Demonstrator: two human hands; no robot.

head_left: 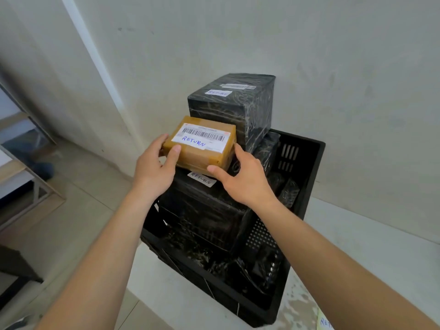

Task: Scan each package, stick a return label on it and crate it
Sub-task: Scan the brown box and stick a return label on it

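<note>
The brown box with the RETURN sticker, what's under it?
The brown taped cardboard box, held by the left hand and right hand, sits over a black plastic-wrapped package in the black plastic crate. Whether they touch is hidden.

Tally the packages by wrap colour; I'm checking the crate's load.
Brown tape-wrapped package, held over the black plastic crate: 1
Black film-wrapped packages clearly separable: 2, tall rear, front; others too dark to count
Total: 3
</note>
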